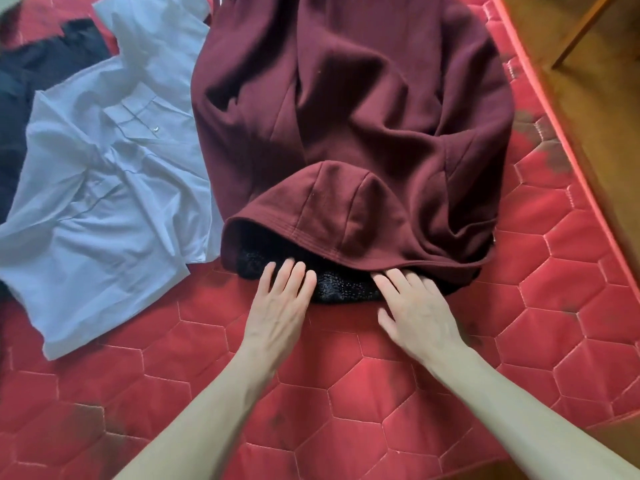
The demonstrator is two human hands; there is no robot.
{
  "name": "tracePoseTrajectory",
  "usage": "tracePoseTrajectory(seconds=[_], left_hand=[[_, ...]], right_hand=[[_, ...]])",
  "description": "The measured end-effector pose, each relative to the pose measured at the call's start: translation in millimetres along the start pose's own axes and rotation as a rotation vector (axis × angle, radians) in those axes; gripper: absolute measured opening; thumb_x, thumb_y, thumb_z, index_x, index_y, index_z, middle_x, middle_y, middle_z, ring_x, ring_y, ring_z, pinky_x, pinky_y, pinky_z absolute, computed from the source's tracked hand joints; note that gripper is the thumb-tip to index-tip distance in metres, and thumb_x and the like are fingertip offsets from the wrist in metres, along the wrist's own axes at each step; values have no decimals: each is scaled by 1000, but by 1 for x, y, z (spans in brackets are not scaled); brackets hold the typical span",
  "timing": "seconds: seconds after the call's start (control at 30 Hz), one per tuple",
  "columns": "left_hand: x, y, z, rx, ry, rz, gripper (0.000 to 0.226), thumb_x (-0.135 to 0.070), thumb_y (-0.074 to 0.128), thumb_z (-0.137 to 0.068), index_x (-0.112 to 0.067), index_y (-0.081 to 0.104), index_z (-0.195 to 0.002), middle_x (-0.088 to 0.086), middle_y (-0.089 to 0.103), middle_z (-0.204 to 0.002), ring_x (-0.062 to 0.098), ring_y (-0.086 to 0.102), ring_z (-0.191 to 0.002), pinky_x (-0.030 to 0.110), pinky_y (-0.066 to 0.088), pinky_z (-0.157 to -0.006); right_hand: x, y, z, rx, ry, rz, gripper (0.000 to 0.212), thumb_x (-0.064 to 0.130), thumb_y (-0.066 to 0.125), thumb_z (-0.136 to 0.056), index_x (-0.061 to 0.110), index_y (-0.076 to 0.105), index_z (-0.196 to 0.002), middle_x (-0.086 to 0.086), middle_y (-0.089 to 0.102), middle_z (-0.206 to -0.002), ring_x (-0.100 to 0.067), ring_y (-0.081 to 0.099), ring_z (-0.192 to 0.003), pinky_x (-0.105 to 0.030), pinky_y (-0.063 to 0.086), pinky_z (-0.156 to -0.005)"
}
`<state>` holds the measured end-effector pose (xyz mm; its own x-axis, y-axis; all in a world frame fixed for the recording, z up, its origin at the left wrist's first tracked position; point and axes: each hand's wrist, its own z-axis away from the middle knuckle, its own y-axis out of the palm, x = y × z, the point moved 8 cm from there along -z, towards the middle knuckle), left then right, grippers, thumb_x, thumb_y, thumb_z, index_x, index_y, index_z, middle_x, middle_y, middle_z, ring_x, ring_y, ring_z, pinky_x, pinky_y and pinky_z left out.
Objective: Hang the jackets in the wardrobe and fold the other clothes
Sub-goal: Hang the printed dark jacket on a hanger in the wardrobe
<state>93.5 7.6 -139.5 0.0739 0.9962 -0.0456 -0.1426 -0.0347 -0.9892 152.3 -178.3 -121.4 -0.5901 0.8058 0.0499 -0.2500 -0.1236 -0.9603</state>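
A dark red jacket [363, 116] lies spread on the red quilted mattress [311, 393], its rounded hood toward me. A black knitted garment [346, 287] pokes out from under the hood's edge. My left hand [280, 306] rests flat with straight fingers on the black knit's left part. My right hand [415, 306] lies flat on its right part, fingertips at the jacket's hem. To the left lies a crumpled pale blue shirt [104, 202]. A black garment [20, 81] lies at the far left, partly under the shirt.
The mattress edge [568, 150] runs diagonally at the right, with wooden floor [595, 98] beyond. A wooden furniture leg [581, 32] stands at the top right.
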Motion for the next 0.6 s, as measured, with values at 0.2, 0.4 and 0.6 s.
tracePoseTrajectory(seconds=[0.2,0.4,0.6], left_hand=[[8,-15,-28,-29,72,-129,35,3,59,-77,-7,62,-111,11,59,-99,35,59,-91,46,49,-91],[12,-61,-40,51,66,-88,24,4,63,-78,-15,57,-91,4,55,-84,29,56,-79,41,48,-82],[9,-144,-20,45,48,100,20,-5,67,-78,-12,55,-92,6,55,-86,32,54,-82,47,47,-74]], right_hand=[[-10,-8,-20,-51,-16,99,32,3,78,-76,8,70,-107,-11,65,-88,-35,64,-80,-44,51,-68],[-14,-51,-10,-168,-4,-81,36,3,69,-75,1,68,-112,-16,63,-87,-40,60,-74,-48,51,-66],[-18,-148,10,-248,-36,-211,39,27,48,-78,5,64,-106,-7,56,-66,-32,52,-59,-43,46,-64]])
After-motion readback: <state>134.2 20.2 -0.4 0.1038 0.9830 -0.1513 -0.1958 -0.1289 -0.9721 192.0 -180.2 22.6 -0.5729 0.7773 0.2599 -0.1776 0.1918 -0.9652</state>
